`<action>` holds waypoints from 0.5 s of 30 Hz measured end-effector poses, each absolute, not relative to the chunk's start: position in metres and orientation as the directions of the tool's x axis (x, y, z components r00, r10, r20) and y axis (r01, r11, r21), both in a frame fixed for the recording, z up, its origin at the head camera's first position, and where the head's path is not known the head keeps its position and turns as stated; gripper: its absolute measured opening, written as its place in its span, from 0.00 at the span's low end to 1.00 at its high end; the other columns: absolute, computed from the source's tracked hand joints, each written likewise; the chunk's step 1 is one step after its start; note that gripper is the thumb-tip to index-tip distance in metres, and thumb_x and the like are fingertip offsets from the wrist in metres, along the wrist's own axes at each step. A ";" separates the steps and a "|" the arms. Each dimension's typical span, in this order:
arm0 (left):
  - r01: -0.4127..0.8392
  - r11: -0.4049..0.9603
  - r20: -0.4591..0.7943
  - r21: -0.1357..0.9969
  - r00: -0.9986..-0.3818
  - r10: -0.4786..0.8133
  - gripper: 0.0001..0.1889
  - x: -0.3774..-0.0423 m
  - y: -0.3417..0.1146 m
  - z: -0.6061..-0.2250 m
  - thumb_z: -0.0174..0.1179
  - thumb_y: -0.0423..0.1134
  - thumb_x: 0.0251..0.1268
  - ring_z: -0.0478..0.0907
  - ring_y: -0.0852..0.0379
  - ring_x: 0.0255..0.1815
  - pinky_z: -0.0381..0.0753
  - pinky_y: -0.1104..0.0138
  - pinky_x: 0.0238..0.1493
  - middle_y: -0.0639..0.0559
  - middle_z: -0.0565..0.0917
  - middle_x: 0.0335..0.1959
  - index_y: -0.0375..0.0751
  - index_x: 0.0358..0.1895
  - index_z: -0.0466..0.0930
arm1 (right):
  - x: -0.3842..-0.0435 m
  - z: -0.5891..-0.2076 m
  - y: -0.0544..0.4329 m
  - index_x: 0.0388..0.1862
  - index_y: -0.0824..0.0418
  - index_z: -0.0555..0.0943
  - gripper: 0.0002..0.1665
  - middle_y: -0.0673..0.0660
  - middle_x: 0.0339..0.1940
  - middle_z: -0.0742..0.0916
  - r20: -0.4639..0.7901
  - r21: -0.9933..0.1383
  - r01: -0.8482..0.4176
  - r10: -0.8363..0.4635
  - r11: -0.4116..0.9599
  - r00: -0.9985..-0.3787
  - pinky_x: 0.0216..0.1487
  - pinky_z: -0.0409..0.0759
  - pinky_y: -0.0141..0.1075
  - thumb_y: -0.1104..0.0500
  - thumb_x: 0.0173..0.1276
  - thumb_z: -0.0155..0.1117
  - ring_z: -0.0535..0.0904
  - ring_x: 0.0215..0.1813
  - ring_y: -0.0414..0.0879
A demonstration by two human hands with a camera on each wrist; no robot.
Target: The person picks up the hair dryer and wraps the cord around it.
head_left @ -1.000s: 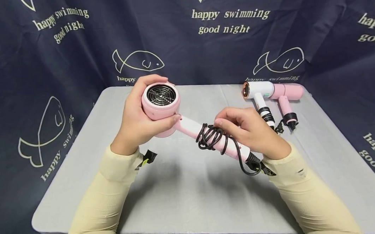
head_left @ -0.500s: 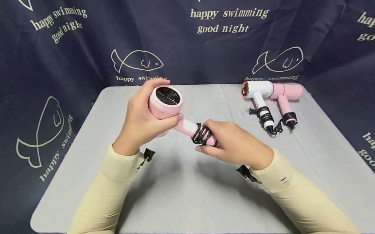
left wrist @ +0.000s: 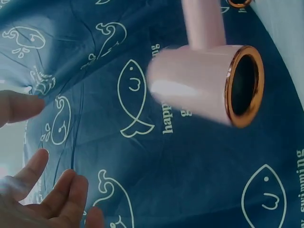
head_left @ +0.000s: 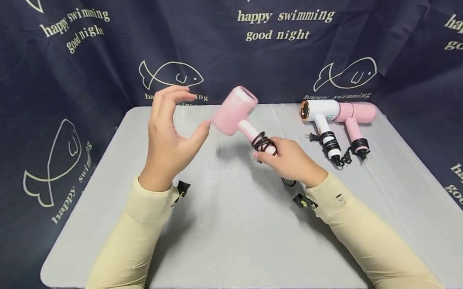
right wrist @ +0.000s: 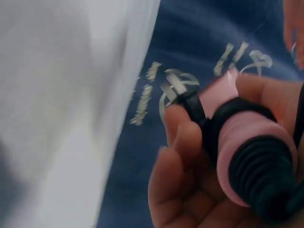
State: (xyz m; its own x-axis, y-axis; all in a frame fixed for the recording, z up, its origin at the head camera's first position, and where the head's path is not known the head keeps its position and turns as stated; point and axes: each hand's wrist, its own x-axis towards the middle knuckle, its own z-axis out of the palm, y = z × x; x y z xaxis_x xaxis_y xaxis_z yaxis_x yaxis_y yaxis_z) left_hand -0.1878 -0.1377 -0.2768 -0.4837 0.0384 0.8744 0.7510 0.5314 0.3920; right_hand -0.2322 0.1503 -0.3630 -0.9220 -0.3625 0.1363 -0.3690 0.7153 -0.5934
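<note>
In the head view a pink hair dryer (head_left: 234, 111) is held over the table, its head tilted up and its handle wrapped in black cord (head_left: 261, 141). My right hand (head_left: 293, 161) grips that handle low down, over the cord. The right wrist view shows the curled fingers (right wrist: 183, 137) round the handle, with the plug (right wrist: 191, 104) sticking out beside them. My left hand (head_left: 172, 139) is spread left of the dryer's head, thumb and fingers apart, holding nothing. A copper-coloured ring (left wrist: 244, 86) rims the dryer's nozzle in the left wrist view.
At the back right of the grey table (head_left: 228, 232) lie a white hair dryer (head_left: 321, 110) and a second pink hair dryer (head_left: 356, 112), side by side, cords wound on their handles. A dark blue curtain (head_left: 226, 44) with fish prints hangs behind.
The left hand has let go of the dryer's head. The right hand, earlier at the cord, then gripped the handle; the dryer has turned and moved right and away.
</note>
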 end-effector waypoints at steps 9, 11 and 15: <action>0.709 0.508 0.806 0.490 -0.590 0.045 0.17 -0.188 -0.132 -0.282 0.68 0.32 0.53 0.73 0.53 0.66 0.71 0.56 0.66 0.44 0.78 0.60 0.38 0.49 0.82 | -0.281 -0.388 0.199 0.40 0.62 0.85 0.32 0.58 0.29 0.91 -0.076 -0.757 -0.052 -0.168 0.652 -0.983 0.27 0.76 0.38 0.33 0.70 0.63 0.81 0.25 0.45; 0.703 0.515 0.800 0.491 -0.598 0.053 0.17 -0.188 -0.132 -0.283 0.67 0.33 0.54 0.73 0.55 0.66 0.71 0.56 0.66 0.46 0.78 0.61 0.39 0.49 0.82 | -0.289 -0.392 0.210 0.45 0.66 0.83 0.32 0.57 0.29 0.91 -0.156 -0.839 0.043 -0.164 0.542 -0.974 0.26 0.78 0.34 0.36 0.71 0.64 0.81 0.23 0.42; 0.693 0.519 0.789 0.501 -0.612 0.057 0.16 -0.188 -0.133 -0.284 0.67 0.34 0.55 0.73 0.57 0.66 0.71 0.57 0.67 0.49 0.78 0.61 0.42 0.48 0.82 | -0.302 -0.401 0.228 0.55 0.71 0.76 0.34 0.58 0.29 0.91 -0.284 -0.918 0.207 -0.194 0.339 -0.939 0.23 0.81 0.31 0.41 0.73 0.65 0.80 0.20 0.39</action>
State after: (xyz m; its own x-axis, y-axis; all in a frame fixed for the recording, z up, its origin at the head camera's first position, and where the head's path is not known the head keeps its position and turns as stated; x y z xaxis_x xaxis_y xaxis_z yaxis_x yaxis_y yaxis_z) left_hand -0.1882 -0.1335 -0.2843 -0.6121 0.0565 0.7888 0.6930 0.5189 0.5006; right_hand -0.3015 0.2283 -0.4006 -0.9390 -0.1941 -0.2838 0.2073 0.3389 -0.9177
